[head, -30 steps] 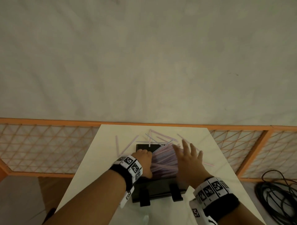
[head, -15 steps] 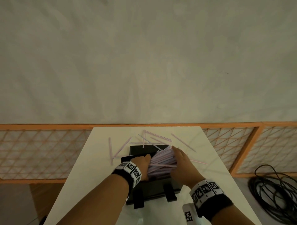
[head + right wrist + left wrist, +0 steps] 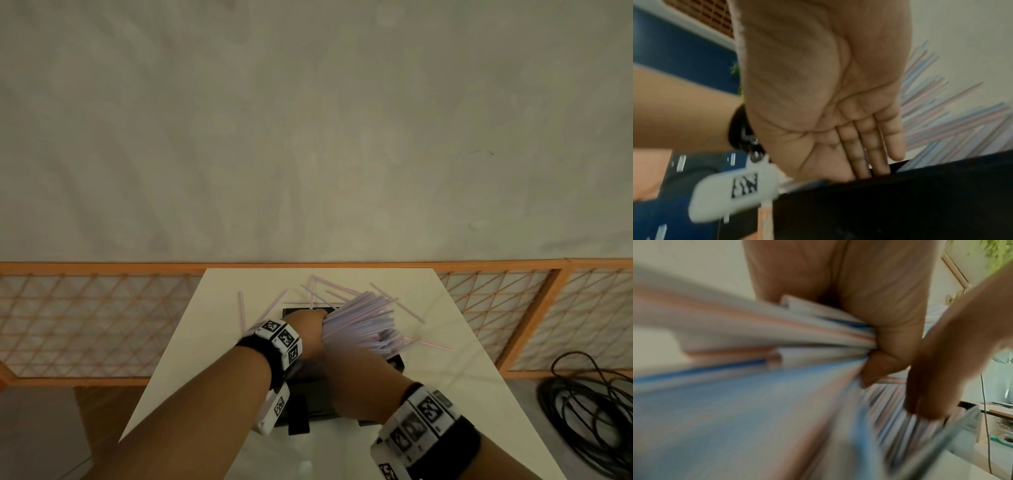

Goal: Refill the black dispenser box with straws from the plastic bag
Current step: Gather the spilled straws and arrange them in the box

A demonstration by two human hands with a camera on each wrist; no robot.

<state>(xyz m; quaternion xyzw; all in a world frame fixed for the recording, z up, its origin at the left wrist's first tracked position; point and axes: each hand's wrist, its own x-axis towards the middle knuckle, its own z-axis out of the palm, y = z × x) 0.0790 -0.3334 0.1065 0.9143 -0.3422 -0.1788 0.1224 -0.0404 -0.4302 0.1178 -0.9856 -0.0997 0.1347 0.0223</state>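
Observation:
The black dispenser box [image 3: 310,390] stands on the white table [image 3: 459,346], mostly covered by my arms. My left hand [image 3: 306,330] grips a thick bundle of pink, blue and white straws [image 3: 364,320] at one end. The bundle fans up and to the right above the box. The left wrist view shows the left hand's fingers [image 3: 877,365] curled round the straws [image 3: 760,344]. My right hand [image 3: 352,377] is blurred, just below the bundle. In the right wrist view its fingers [image 3: 875,141] are straight, with tips hidden behind the box rim [image 3: 900,186].
Loose straws [image 3: 399,303] lie scattered on the far half of the table. A glossy clear plastic patch [image 3: 305,460] shows at the near edge. An orange lattice fence [image 3: 102,318] runs behind the table. A coil of black cable [image 3: 589,414] lies on the floor at the right.
The left hand has raised the bundle off the box, so it now fans up and to the right. The right hand left the top of the straws and dropped toward me, below the bundle.

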